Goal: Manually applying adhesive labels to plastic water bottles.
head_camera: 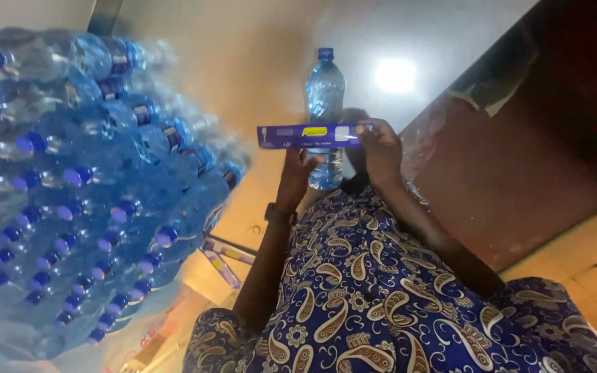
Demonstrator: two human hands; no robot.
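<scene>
Nearest the camera, the left hand (297, 176) closes around a clear water bottle (325, 90) (blue cap up), while the right hand (381, 148) pinches one end of a blue label strip (309, 136) laid across it. Stacked bottles (70, 186) lie left, further off.

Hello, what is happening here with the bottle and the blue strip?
A person holds a clear water bottle upright with the left hand. The right hand presses a long blue label across its middle. The label is not yet wrapped around. To the left lies a large stack of bottles with blue caps.
</scene>
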